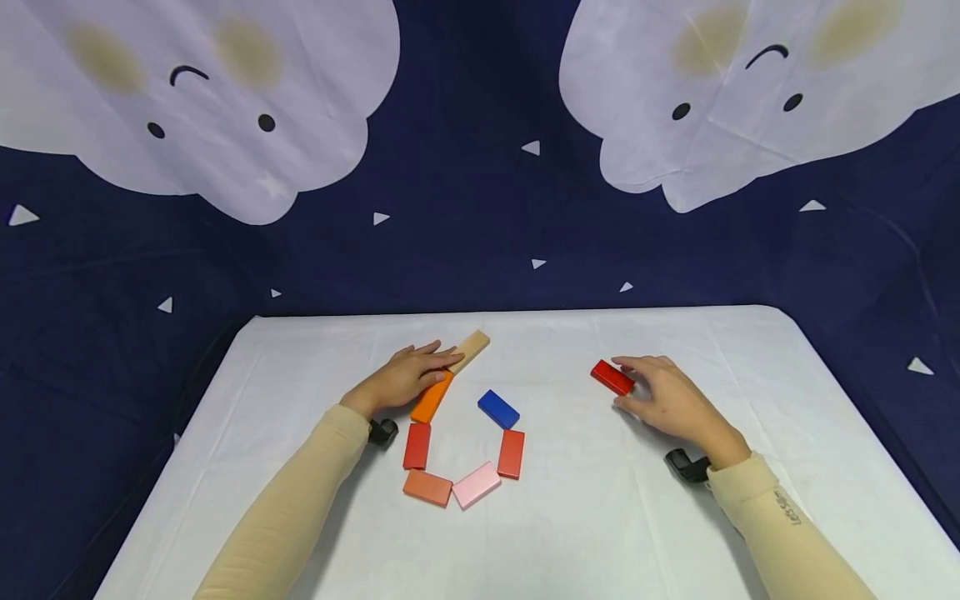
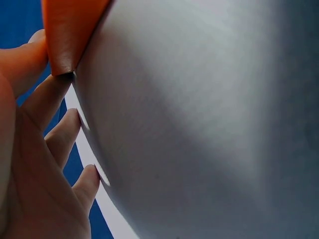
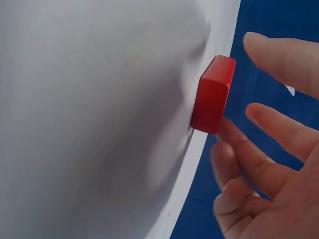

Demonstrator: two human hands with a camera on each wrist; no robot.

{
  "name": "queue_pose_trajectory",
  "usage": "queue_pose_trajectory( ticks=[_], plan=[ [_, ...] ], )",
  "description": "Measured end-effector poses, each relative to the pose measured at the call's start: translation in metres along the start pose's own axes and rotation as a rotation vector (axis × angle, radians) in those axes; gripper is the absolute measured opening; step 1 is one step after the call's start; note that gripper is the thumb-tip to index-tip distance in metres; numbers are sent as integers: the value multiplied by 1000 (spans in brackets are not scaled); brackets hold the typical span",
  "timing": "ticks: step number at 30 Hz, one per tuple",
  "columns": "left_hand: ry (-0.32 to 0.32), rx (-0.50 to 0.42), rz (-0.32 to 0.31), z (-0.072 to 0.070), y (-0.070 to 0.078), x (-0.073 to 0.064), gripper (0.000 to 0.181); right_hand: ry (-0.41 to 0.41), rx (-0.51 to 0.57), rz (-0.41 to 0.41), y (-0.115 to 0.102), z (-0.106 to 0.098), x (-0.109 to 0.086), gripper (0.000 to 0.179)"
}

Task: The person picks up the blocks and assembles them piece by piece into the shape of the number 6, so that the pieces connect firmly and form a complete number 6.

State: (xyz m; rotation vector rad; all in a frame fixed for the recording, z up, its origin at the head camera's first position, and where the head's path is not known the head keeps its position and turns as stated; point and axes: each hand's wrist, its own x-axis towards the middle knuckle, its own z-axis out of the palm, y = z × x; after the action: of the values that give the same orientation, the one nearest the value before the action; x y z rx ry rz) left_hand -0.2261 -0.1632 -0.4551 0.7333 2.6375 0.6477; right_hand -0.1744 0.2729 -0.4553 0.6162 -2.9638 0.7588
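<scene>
My left hand [image 1: 407,377] lies over the upper left of a curved row of flat blocks, fingers spread. Its thumb is at the orange block [image 1: 431,398], and fingertips touch the plain wooden block [image 1: 471,350] beyond it. The left wrist view shows the orange block [image 2: 75,35] beside the thumb and index finger, the other fingers extended on the table. At the right, my right hand [image 1: 667,398] is beside a lone red block [image 1: 612,377]. In the right wrist view, thumb and fingers are spread around that red block [image 3: 213,97], with a gap between the thumb and it.
Below the orange block the curve continues with a red block [image 1: 417,446], a coral block [image 1: 428,487], a pink block [image 1: 476,485], another red block [image 1: 512,454] and a blue block [image 1: 498,409]. They lie on a white table [image 1: 585,533] with a dark blue patterned cloth [image 1: 480,242] behind.
</scene>
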Motion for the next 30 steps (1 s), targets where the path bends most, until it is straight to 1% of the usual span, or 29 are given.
queue_pose_trajectory(
  ticks=[4,9,17,20,25,30],
  plan=[
    [-6,1,-6,0,0,0,47,-9,-8,2,1,1,-1,60],
    [-3,1,1,0,-1,0,47,-41,4,11,-1,3,-1,63],
    [3,3,14,0,-1,-1,47,-36,-5,22,-3,5,6,72],
    [6,2,14,0,-1,-1,47,-70,5,32,-3,4,8,76],
    [1,3,13,0,-1,-1,47,-127,33,19,-2,5,12,76],
    [-4,6,5,0,-2,0,46,-142,24,-3,-1,6,15,72]
  ],
)
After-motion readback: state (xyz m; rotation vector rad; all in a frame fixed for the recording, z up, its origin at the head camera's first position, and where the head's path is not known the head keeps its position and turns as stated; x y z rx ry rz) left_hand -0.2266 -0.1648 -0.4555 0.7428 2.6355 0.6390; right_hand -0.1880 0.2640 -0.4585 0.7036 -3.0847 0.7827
